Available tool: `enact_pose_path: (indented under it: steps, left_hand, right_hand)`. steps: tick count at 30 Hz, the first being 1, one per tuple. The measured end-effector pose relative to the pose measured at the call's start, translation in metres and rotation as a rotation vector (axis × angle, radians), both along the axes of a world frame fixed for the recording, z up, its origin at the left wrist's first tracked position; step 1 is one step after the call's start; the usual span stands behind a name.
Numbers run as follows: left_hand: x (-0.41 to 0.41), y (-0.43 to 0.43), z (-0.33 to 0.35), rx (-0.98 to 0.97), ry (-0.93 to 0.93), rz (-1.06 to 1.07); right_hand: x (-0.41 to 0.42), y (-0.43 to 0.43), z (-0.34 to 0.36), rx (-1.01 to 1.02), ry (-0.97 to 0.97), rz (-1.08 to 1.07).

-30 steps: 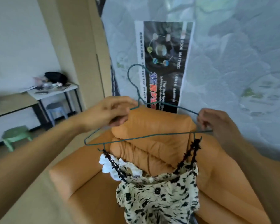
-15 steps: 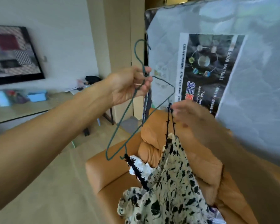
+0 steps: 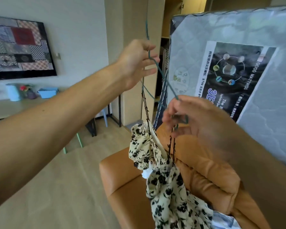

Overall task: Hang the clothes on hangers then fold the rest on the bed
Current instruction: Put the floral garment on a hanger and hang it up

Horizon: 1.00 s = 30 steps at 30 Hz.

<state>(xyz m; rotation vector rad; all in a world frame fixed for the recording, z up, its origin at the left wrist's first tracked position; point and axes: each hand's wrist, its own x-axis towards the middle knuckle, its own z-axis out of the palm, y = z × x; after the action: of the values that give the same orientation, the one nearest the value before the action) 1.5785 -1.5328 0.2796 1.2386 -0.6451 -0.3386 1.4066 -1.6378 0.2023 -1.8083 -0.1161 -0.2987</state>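
Observation:
A thin green wire hanger (image 3: 162, 75) is seen almost edge-on, its hook pointing up past my left hand (image 3: 135, 63), which holds it near the neck between thumb and fingers. A cream top with black floral print (image 3: 168, 184) hangs from the hanger by thin black straps (image 3: 145, 104). My right hand (image 3: 188, 119), blurred, pinches the hanger's lower end where a second strap hangs. The top's lower part drapes over the orange sofa (image 3: 125, 187).
A wrapped mattress (image 3: 238, 47) with a printed label leans upright behind the sofa. A white garment (image 3: 146, 173) and bluish cloth (image 3: 224, 223) lie on the sofa seat. A framed patchwork picture (image 3: 20, 47) hangs left, above a desk (image 3: 10, 106) holding small items. Beige floor lies lower left.
The view has swung left and the hanger has turned from flat-on to edge-on. My left hand rose with the hanger; the top swung along beneath it.

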Motion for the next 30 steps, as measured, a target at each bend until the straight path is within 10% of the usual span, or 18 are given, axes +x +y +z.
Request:
enact_pose_path:
  steps: [30]
  left_hand:
    - [0.16, 0.304, -0.078, 0.313, -0.015, 0.679]
  right_hand:
    - [0.336, 0.161, 0.059, 0.439, -0.112, 0.401]
